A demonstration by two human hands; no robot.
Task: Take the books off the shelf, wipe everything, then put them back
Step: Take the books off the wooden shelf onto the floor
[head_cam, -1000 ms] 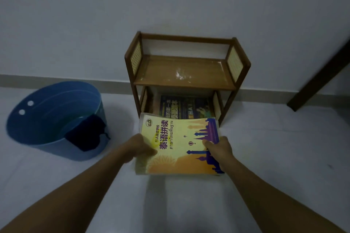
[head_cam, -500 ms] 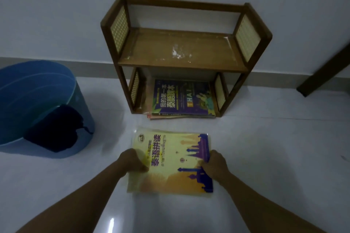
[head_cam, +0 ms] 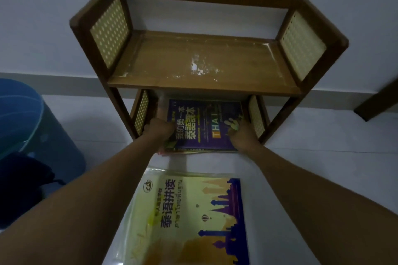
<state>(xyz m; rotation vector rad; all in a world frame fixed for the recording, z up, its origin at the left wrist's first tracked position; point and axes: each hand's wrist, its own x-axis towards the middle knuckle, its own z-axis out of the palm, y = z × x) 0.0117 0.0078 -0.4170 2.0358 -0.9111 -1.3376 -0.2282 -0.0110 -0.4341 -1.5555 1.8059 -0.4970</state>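
We see a small two-tier brown wooden shelf with pale woven-cane side panels (head_cam: 206, 64) standing against the white wall. Its upper board is bare of books and carries whitish smudges near the middle. On the lower tier lies a purple softcover book with Chinese lettering and "THAI" on its cover (head_cam: 204, 123), topmost of a thin stack whose edges poke out beneath it. Our left hand (head_cam: 158, 129) grips the book's left edge, fingers curled around it; our right hand (head_cam: 241, 134) grips the right edge near the front corner in the same way. On the pale tiled floor just in front of the shelf lies a yellow softcover book with a purple skyline drawing (head_cam: 193, 217), flat, between our forearms. At the left stands a blue plastic bucket (head_cam: 23, 114) with a dark cloth (head_cam: 23, 180) draped over its near rim.
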